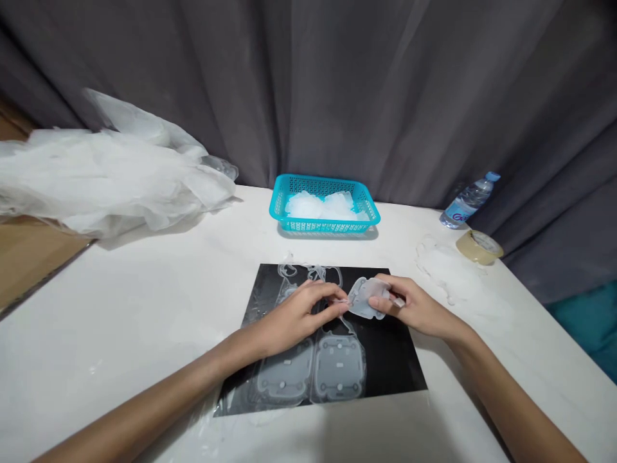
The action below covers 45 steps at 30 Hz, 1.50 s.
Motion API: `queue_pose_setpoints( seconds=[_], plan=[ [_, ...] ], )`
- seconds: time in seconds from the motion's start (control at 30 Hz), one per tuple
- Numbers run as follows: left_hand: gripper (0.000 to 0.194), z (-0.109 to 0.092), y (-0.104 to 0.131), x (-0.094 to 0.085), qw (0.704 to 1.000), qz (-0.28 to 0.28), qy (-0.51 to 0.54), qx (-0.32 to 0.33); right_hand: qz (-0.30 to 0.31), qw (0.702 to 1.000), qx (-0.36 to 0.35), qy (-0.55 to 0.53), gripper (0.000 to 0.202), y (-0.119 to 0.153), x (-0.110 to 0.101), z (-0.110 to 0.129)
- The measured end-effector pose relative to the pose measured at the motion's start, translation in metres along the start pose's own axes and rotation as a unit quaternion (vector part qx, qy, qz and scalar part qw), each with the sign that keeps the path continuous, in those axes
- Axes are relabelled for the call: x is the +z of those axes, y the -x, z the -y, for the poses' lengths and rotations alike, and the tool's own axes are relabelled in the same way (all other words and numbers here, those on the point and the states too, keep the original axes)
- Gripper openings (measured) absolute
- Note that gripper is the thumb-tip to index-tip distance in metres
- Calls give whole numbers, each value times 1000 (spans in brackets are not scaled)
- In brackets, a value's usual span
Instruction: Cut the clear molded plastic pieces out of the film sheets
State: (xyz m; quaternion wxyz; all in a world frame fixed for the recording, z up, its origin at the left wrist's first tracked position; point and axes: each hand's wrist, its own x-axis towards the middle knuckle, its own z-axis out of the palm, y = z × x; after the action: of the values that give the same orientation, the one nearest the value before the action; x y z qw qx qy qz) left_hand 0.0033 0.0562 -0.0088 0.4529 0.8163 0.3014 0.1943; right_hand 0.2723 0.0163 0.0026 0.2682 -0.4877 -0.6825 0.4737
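Observation:
Over a black mat [395,366], my right hand [405,302] grips a translucent, rounded silicone-like piece [365,298] between thumb and fingers. Close by on the left, my left hand [315,308] is closed in a pinch at the piece's edge, on a thin clear strip of trimming. Below the hands, flat on the mat, lies a clear sheet with moulded rounded shapes [340,366], partly covered by my left hand and forearm. Loose curled trimmings [318,275] lie along the mat's upper edge.
A turquoise basket [324,225] holding several translucent pieces stands at the back. White plastic sheets [110,177] are heaped at the left on cardboard [38,257]. At the right are a water bottle [470,202], a tape roll [479,247] and scattered trimmings [441,270].

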Motion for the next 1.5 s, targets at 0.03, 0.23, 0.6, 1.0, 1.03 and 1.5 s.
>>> queue_pose_setpoints(
  seconds=[0.03,0.23,0.6,1.0,1.03,1.5],
  plan=[
    [30,0,0,0,1000,1,0,-1,1,1000,0,-8,37,0,-1,-1],
    [35,-1,-2,2,1000,24,-3,-6,-6,998,15,-56,47,-3,1,-4],
    [35,-3,-5,1,1000,19,3,13,-88,993,11,-76,42,-7,21,9],
    [29,-13,-2,1,998,17,-27,48,-134,986,5,-96,27,-2,21,15],
    [28,-14,-2,2,998,18,-31,46,-133,987,3,-93,28,-1,21,16],
    [31,-24,2,2,998,35,-30,34,-113,992,-30,-46,30,7,19,29]
  ],
)
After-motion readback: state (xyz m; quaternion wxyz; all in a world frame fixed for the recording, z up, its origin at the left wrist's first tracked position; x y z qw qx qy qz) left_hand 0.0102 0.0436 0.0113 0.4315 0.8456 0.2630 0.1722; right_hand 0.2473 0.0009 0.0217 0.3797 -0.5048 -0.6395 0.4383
